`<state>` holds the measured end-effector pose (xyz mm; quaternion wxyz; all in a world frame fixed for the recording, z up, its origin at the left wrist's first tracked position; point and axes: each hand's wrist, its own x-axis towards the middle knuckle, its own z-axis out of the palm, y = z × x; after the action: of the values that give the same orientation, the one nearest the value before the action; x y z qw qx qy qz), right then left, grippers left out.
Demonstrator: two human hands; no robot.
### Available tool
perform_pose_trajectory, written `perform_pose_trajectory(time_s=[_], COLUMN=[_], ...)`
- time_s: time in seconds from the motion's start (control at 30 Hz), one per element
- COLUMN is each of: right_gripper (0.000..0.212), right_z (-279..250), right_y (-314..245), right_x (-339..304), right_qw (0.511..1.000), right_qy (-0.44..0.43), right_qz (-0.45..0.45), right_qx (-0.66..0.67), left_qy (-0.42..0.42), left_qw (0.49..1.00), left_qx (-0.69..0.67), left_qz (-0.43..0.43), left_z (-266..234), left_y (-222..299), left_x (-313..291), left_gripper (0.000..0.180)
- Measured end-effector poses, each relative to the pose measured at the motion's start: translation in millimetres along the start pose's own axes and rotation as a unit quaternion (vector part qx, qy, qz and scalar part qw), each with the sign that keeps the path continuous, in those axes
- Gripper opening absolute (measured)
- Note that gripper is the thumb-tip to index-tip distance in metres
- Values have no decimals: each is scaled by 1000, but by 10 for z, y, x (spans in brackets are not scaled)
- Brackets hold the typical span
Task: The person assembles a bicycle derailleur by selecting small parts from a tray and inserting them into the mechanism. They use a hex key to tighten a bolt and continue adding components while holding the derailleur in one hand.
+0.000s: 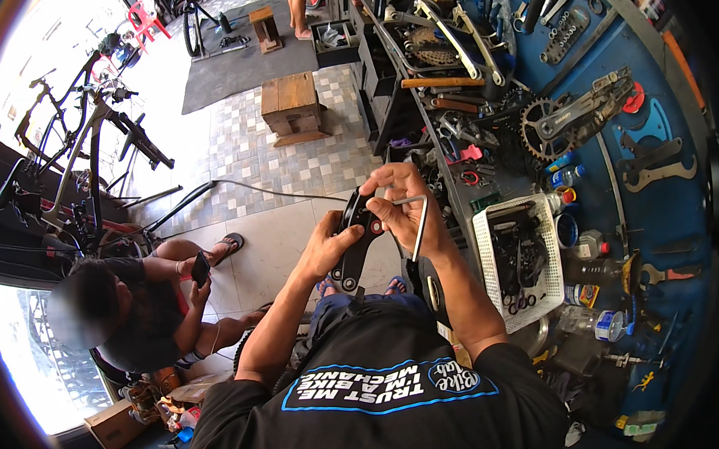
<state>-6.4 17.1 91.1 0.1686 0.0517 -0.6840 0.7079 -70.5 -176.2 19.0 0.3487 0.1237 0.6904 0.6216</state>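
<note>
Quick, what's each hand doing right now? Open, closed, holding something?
Left hand: closed, holding a black bicycle component.
Right hand: partly curled, holding a silver L-shaped hex key.

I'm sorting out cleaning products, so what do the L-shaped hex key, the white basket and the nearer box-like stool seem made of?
Hex key: probably steel, smooth, from its bare silvery sheen. White basket: likely moulded plastic, fairly matte, given its regular holes. Nearer stool: seemingly wood, worn and unpolished, with brown, uneven planks.
</note>
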Motion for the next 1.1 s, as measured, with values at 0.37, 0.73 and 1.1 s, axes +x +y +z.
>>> perform_pose_trajectory(time_s=[0.37,0.73,1.1], right_gripper=[13,15,18], right_z=[-56,-26,-110], right_y=[120,87,165], right_x=[6,-49,-12], right_qw=[997,992,1000], right_qy=[17,35,-16], right_qz=[-54,-26,6], right_qx=[-46,-116,-14], left_qy=[-6,1,-17], left_qw=[1000,999,1000], left_qx=[15,-35,-5], left_qz=[-6,-6,-11], left_z=[22,28,30], left_y=[18,34,-106], left_x=[12,38,93], left_gripper=[59,64,60])
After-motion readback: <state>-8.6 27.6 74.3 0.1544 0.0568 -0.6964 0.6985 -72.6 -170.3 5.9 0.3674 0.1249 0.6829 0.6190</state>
